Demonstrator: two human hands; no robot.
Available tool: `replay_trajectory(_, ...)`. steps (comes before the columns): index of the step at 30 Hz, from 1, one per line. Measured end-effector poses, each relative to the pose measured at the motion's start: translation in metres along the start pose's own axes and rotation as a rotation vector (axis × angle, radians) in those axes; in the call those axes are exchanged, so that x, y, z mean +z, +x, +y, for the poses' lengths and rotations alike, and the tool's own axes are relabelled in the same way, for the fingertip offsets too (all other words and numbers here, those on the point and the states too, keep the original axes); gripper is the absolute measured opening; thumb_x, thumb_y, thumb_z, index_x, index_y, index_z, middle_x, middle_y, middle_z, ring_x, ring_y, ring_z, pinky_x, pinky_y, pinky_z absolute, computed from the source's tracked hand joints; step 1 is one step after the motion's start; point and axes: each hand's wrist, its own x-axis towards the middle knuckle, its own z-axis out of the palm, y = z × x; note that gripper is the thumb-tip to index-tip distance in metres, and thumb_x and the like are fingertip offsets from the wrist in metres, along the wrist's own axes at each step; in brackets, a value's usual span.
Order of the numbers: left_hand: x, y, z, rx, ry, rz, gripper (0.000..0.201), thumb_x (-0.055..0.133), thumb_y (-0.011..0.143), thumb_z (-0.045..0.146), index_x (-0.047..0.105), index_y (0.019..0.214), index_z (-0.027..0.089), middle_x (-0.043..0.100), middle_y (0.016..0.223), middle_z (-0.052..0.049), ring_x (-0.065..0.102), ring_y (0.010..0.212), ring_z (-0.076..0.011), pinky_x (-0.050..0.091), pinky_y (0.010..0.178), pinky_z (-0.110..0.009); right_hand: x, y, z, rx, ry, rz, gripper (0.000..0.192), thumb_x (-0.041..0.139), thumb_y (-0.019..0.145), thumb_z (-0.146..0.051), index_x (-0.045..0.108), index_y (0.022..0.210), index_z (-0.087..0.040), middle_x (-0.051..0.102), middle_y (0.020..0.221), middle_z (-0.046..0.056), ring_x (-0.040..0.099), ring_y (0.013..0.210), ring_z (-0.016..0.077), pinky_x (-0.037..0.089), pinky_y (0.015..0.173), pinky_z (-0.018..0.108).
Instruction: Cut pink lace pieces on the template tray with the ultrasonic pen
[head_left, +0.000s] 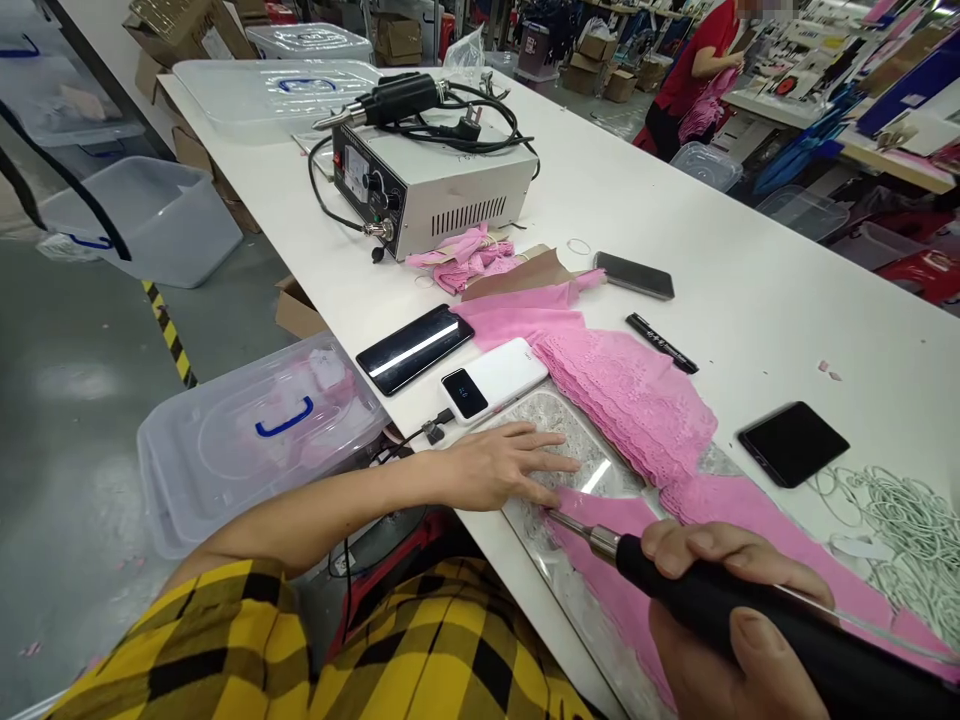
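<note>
My right hand [739, 610] is wrapped around a thick black handheld tool [675, 580] with a narrow metal tip. The tip points left and meets the edge of the pink fabric [611, 530], close to my left index finger. My left hand [510, 465] lies flat with fingers spread on a clear plastic board [551, 410], and it holds nothing. Its fingertips are beside the fabric's edge. Beyond them is a stack of pink lace pieces [630, 390] with scalloped layers. Part of the fabric is hidden under the tool and my right hand.
A grey control box [450, 180] carries a second black tool [405, 98] and coiled cable. Phones [416, 348], a white power bank [499, 378], a marker [661, 343] and tangled pale cord [900, 540] lie around. A lidded plastic bin [255, 440] stands left; a person in red [697, 65] works behind.
</note>
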Motion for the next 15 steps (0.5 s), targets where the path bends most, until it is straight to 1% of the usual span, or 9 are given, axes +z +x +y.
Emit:
replay_trajectory(4, 0.0012, -0.0014, -0.0007, 0.013, 0.010, 0.025, 0.047, 0.051, 0.086, 0.003, 0.067, 0.122, 0.028, 0.045, 0.152, 0.000, 0.029, 0.147, -0.0252, 0.028, 0.120, -0.046, -0.0010, -0.0001, 0.0014, 0.002, 0.009, -0.029, 0.006, 0.061, 0.082, -0.024, 0.058, 0.086, -0.021, 0.058, 0.084, 0.000, 0.058, 0.065, 0.0144, 0.053, 0.066, 0.039)
replay_trajectory(8, 0.0040, -0.0028, -0.0021, 0.023, 0.000, 0.054, 0.047, 0.051, 0.086, 0.002, 0.067, 0.122, 0.027, 0.045, 0.152, -0.002, 0.031, 0.146, -0.0269, 0.030, 0.119, -0.047, 0.0008, -0.0002, -0.0008, 0.003, 0.008, -0.020, 0.009, 0.061, 0.082, -0.024, 0.058, 0.090, -0.021, 0.058, 0.085, 0.000, 0.057, 0.066, 0.0141, 0.052, 0.067, 0.038)
replay_trajectory(11, 0.0061, -0.0033, -0.0028, 0.022, -0.010, 0.064, 0.048, 0.051, 0.086, 0.002, 0.066, 0.122, 0.028, 0.045, 0.152, -0.001, 0.030, 0.147, -0.0251, 0.029, 0.120, -0.046, 0.0005, 0.0023, -0.0038, 0.003, -0.014, 0.048, 0.011, 0.059, 0.080, -0.026, 0.058, 0.090, -0.021, 0.058, 0.084, 0.000, 0.056, 0.064, 0.0145, 0.051, 0.066, 0.039)
replay_trajectory(15, 0.0074, -0.0040, -0.0035, 0.024, -0.008, 0.070, 0.050, 0.051, 0.084, -0.001, 0.066, 0.123, 0.028, 0.045, 0.152, -0.002, 0.029, 0.147, -0.0242, 0.029, 0.120, -0.045, -0.0026, 0.0086, -0.0018, -0.055, -0.049, 0.152, 0.012, 0.059, 0.075, -0.024, 0.058, 0.086, -0.020, 0.059, 0.082, 0.000, 0.056, 0.064, 0.0149, 0.050, 0.068, 0.040)
